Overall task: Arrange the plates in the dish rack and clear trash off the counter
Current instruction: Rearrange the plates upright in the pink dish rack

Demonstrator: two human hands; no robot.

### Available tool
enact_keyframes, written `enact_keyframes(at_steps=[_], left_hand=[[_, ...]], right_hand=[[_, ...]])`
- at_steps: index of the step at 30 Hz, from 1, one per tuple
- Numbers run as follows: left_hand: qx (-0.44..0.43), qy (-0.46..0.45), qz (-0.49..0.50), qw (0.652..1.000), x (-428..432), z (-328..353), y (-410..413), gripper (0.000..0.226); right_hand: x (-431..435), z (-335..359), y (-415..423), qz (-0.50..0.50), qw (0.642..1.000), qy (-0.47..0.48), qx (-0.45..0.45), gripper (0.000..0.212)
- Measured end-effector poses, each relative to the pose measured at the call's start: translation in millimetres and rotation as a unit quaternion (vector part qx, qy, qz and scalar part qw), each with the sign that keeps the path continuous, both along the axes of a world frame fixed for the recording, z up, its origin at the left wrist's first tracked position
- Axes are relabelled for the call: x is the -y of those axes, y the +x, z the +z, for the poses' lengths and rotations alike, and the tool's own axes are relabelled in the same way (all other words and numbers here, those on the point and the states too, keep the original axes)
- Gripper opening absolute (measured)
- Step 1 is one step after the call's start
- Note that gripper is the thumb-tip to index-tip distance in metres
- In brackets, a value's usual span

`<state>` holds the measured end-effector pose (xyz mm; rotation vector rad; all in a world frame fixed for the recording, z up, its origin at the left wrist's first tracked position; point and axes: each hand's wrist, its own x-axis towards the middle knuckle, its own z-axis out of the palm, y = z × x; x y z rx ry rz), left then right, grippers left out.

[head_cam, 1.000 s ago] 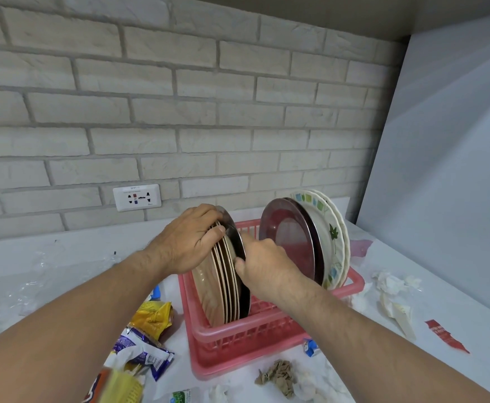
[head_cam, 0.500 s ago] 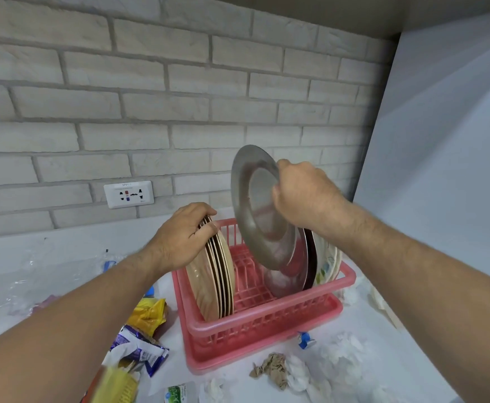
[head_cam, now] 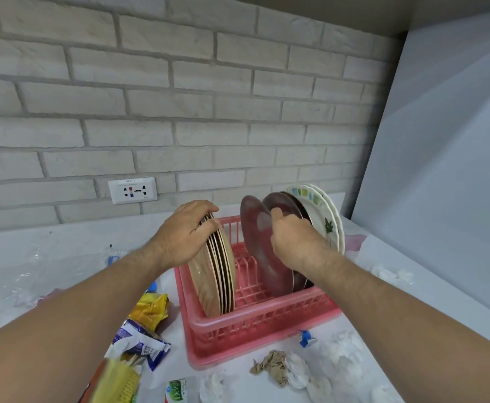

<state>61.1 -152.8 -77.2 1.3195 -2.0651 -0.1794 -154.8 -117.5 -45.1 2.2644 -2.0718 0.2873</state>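
Note:
A pink dish rack stands on the white counter. At its left end several tan plates stand on edge, and my left hand grips their top rims. My right hand pinches the rim of a dark steel plate that stands tilted in the rack's right half. Behind it stand more dark plates and white patterned plates.
Snack wrappers and a purple packet lie left of the rack. Crumpled brown paper, white tissues, a small blue scrap and a green-labelled packet lie in front. A brick wall and a socket are behind.
My right hand pulled a steel plate from the left stack, lifted it above the rack and has lowered it into the right half beside the dark plates. My left hand stayed on the tan plates.

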Motion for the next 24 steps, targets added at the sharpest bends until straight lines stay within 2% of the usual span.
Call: enact_keyframes(at_steps=[6,10,13,17,20,24], left_hand=[[-0.001,-0.003,0.002,1.0,-1,1,-3,0.053],[-0.002,-0.003,0.0,1.0,0,1,-4,0.052],[-0.003,0.003,-0.005,1.0,1,1,-5,0.053],[-0.005,0.004,-0.009,1.0,1,1,-6,0.053],[-0.001,0.002,-0.011,1.0,3,0,-5,0.051],[0.007,0.007,-0.016,1.0,6,0,-4,0.05]], right_hand=[[4,1,-10,0.0,0.999,0.032,0.028,0.085],[5,6,-14,-0.03,0.997,0.063,-0.03,0.107],[8,9,-14,-0.04,0.996,0.053,-0.061,0.1],[10,10,-18,-0.02,0.998,0.035,-0.053,0.075],[4,21,-20,-0.01,0.998,0.034,-0.061,0.073],[-7,34,-10,0.045,0.995,-0.084,-0.039,0.053]])
